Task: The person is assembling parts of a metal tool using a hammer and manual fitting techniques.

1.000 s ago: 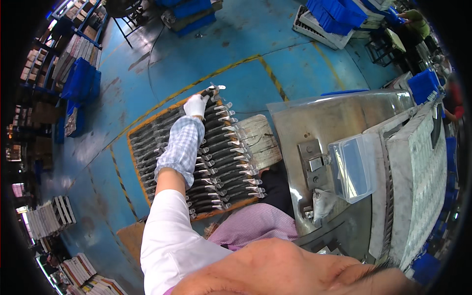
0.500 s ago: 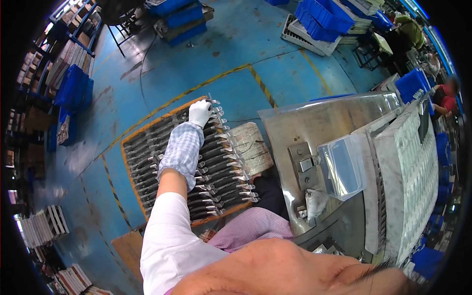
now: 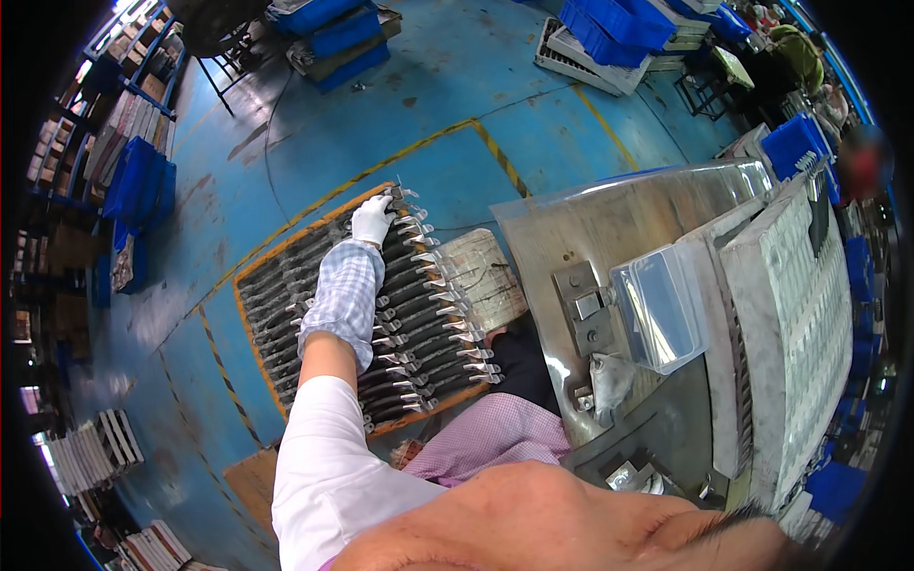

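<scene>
My left hand (image 3: 372, 220), in a white glove, rests over the far right part of an orange-edged tray (image 3: 242, 306). Its fingers are curled at the farthest black rods, near their shiny metal ends (image 3: 411, 211); whatever they hold is hidden. Rows of black rods (image 3: 414, 312) fill the tray, lying side by side with flat metal pieces at their ends. My left forearm, in a checked oversleeve (image 3: 345, 290) and white sleeve, crosses above the rods. My right hand is out of view.
To the right stands a metal-topped bench (image 3: 538, 247) with a steel fixture (image 3: 583, 306), a clear plastic box (image 3: 659, 309) and a thick grey-white slab (image 3: 785, 319). A worn board (image 3: 481, 281) lies between tray and bench. Stacked blue crates (image 3: 614, 33) stand farther off.
My left hand has drawn slightly left and back from the metal ends, its fingers still curled. The whole view has shifted a little. The rods in the tray look the same.
</scene>
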Demonstrator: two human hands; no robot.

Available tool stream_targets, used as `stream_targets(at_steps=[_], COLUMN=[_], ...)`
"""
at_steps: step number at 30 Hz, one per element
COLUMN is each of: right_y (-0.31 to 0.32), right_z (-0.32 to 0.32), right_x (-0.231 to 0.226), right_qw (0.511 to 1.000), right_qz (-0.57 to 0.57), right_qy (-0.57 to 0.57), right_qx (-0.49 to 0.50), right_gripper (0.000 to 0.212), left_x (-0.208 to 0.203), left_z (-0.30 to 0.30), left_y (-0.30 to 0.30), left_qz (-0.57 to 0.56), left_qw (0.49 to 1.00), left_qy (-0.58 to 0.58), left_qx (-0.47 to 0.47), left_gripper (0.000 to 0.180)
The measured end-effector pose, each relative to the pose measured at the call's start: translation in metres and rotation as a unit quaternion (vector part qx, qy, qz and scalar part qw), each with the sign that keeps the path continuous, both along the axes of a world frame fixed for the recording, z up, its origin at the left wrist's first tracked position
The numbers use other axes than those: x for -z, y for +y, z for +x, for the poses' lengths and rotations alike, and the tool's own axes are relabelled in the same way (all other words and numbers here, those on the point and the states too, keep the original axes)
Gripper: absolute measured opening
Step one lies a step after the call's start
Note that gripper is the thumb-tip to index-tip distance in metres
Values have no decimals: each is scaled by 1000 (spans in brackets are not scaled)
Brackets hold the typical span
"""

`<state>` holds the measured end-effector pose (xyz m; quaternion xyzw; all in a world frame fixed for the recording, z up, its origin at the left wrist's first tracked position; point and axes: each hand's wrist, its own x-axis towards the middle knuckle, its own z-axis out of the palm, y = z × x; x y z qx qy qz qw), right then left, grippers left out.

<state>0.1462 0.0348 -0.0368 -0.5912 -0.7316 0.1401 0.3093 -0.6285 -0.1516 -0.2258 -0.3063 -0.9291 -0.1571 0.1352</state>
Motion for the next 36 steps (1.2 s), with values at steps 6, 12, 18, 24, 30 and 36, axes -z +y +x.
stream_targets(at_steps=[6, 12, 18, 24, 30, 36], right_y=[-3, -1, -3, -1, -2, -2], right_z=[9, 18, 15, 6, 1, 1], right_x=[10, 15, 13, 11, 4, 11], right_qw=[998, 999, 997, 998, 998, 1000], right_qz=[4, 2, 13, -24, -42, 6], right_qy=[-42, -39, -76, 40, 8, -11], right_qx=[35, 33, 28, 50, 53, 26], right_gripper=[47, 43, 38, 34, 33, 31], left_x=[-5, 4, -8, -6, 18, 1], left_z=[-3, 6, -15, -36, -29, -4], left_y=[12, -7, 4, 23, 16, -22], left_qz=[-117, -9, 33, -159, -129, 44], left_qw=[993, 999, 998, 984, 983, 991], left_qy=[24, 19, 16, -66, 86, -53], left_qx=[-2, 37, -55, -47, -95, -114], left_gripper=[23, 13, 42, 27, 22, 31])
